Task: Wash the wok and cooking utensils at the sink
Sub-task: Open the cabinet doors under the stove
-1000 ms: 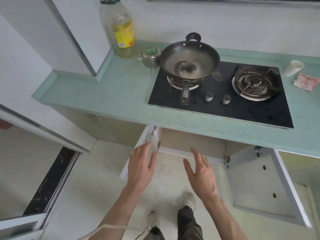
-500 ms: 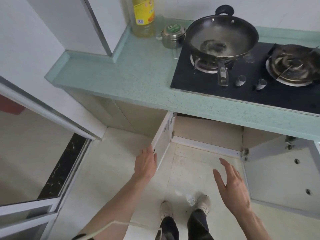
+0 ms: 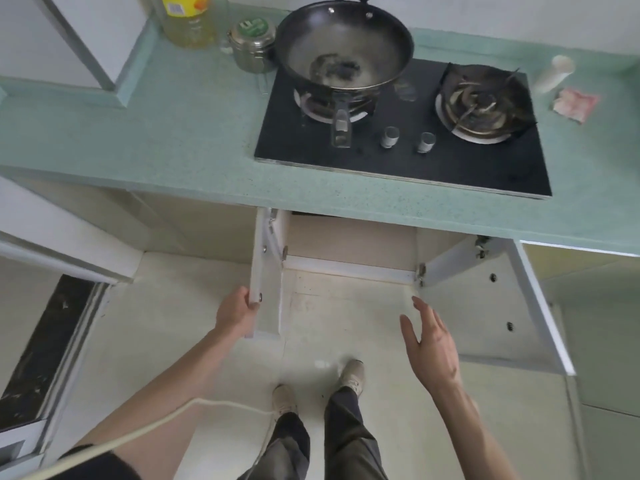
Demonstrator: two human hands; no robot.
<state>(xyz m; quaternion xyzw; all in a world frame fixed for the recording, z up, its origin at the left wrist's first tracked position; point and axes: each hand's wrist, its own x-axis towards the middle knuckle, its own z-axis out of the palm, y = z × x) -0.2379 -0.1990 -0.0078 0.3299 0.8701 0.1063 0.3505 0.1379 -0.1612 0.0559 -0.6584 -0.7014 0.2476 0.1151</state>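
Observation:
A black wok with dark residue in its bottom sits on the left burner of the black gas hob, its handle pointing toward me. Well below it, my left hand grips the outer edge of the left cabinet door, which stands open under the counter. My right hand hovers open in front of the cabinet opening, fingers spread, touching nothing. No sink is in view.
The right cabinet door is swung wide open. On the green counter stand an oil bottle, a steel canister, a white cup and a pink cloth. My feet are on the pale floor.
My left hand has closed on the left cabinet door's edge. My right hand moved slightly right and stays open. The camera view shifted, bringing the hob back toward centre.

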